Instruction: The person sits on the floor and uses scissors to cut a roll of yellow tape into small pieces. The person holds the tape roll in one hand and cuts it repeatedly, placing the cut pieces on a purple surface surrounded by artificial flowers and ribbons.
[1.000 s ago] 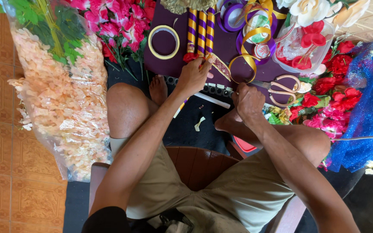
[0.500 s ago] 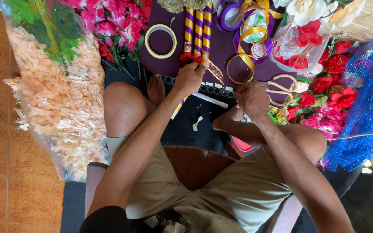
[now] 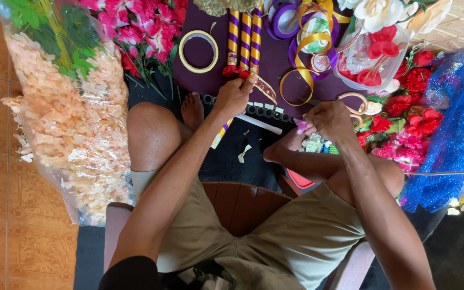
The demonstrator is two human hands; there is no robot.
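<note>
A: We start at our left hand (image 3: 233, 98), out over the purple mat (image 3: 275, 59). Its fingers are pinched together on one end of a gold-and-purple ribbon strip (image 3: 265, 88), right at the lower ends of the striped sticks.

B: How many sticks do we count?

A: Three purple-and-gold striped sticks (image 3: 245, 32) lie side by side on the mat, each tipped with a small red flower. A fourth striped stick (image 3: 220, 134) pokes out below our left wrist, over the black floor cloth (image 3: 226, 156).

B: And our right hand (image 3: 326, 119)?

A: Its fingers are closed on a small pink flower piece (image 3: 301, 125), just above our right foot. One pair of gold-handled scissors (image 3: 358, 103) lies beside that hand.

B: Farther out?

A: One yellow tape ring (image 3: 198, 51) lies on the mat, well apart from the purple ribbon spools (image 3: 284, 16); we cannot count those cleanly. One clear bag of peach petals (image 3: 71, 123) sits at our left, one blue mesh bundle (image 3: 449, 123) at our right, and red and pink flowers (image 3: 404, 126) lie between it and our knee.

B: What changed over the last second?

A: Our left hand has moved slightly up towards the stick tips, and our right hand has drawn in from the scissors towards the foot. The sticks and tape ring have stayed put.
</note>
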